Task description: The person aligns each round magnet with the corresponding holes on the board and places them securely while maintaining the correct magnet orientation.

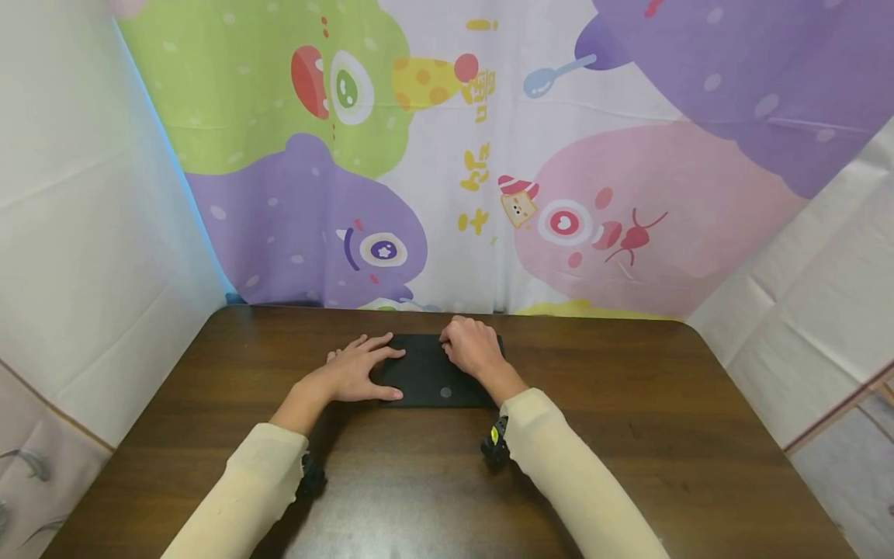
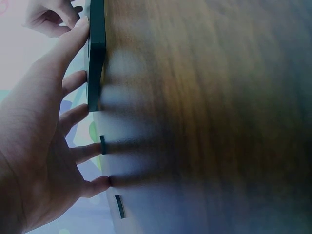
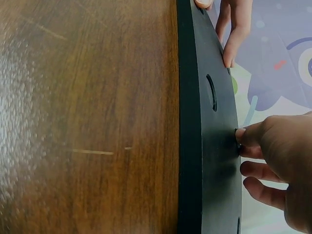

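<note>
A flat black rectangular slab (image 1: 426, 371) lies near the table's far side, a grey round mark (image 1: 445, 392) on its near half. Across its left end spreads my left hand (image 1: 352, 371), with thumb and some fingertips touching the slab and the other fingers past its left edge. Over the far right part is my right hand (image 1: 473, 347), fingers bent. In the right wrist view, fingertips of the right hand (image 3: 280, 161) meet a dark spot at the slab's far edge; whether they pinch anything is hidden. A curved slot-like mark (image 3: 211, 92) shows on the top face.
The brown wooden table (image 1: 391, 481) extends around the slab. Behind it hangs a curtain (image 1: 447, 256) with cartoon figures; pale sheets (image 1: 91, 178) close off the sides. Short dark strips (image 2: 120, 207) show near the table's far edge in the left wrist view.
</note>
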Available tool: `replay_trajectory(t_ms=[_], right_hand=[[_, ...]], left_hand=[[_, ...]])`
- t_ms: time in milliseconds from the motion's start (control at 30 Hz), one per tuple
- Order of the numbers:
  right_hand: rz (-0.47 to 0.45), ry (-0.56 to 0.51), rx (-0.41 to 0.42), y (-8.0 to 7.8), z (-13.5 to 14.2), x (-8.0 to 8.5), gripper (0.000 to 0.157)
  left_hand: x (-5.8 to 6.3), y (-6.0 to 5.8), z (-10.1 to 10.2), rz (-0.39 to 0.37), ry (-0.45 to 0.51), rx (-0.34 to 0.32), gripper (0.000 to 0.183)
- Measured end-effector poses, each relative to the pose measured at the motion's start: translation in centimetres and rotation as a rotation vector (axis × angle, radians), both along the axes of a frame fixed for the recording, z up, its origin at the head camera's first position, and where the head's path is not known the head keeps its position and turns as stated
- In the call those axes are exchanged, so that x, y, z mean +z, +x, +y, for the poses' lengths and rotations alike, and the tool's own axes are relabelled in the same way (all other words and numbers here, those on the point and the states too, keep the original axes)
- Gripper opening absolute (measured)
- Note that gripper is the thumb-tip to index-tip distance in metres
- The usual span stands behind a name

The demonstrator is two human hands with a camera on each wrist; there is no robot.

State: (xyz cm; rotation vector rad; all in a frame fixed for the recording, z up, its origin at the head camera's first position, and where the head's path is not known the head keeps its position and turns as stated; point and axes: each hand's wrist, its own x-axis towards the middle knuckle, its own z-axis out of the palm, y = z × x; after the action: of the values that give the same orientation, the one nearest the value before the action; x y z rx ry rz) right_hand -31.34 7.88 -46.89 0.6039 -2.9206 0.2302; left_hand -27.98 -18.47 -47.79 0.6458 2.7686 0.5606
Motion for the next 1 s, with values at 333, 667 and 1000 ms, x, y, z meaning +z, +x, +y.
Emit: replay_trajectory(t_ms=[333,667,1000], right_hand=[[0.016,-0.004,0.001,0.01,0.12,-0.17,0.017],[-0.005,-0.008,0.009,-0.09,0.22,0.09,0.019],[-0.025,-0.009,0.011,0.02,0.34,0.19,0.017]], left_hand=[[0.0,-0.05,0.02,-0.001,0.0,-0.002,0.088],[0.03,0.01,-0.04,-0.005,0.007,-0.002,0.087],[0.21,0.07,-0.04,-0.011,0.005,-0.004,0.088]])
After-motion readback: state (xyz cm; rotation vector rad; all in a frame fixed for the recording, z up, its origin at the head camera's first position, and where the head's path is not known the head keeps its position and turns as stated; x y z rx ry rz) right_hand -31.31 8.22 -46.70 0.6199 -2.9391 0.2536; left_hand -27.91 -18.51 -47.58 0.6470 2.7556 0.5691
